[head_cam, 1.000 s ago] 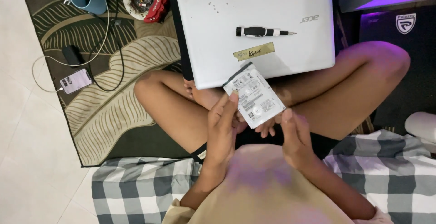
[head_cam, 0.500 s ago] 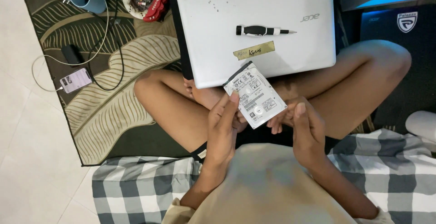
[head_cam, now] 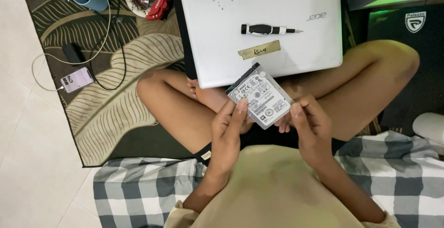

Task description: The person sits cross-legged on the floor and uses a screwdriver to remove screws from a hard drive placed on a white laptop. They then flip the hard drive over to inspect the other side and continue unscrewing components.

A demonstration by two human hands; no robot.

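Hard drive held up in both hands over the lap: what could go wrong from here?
1. The hard drive is pinched only at its edges by the left hand and right hand, in the air over bare legs; a slip may drop it.
2. The screwdriver lies loose on the closed laptop; a knee nudging the laptop may send it rolling off.

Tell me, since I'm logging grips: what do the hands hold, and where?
Both hands, left hand and right hand, hold a flat silver hard drive by its near corners.
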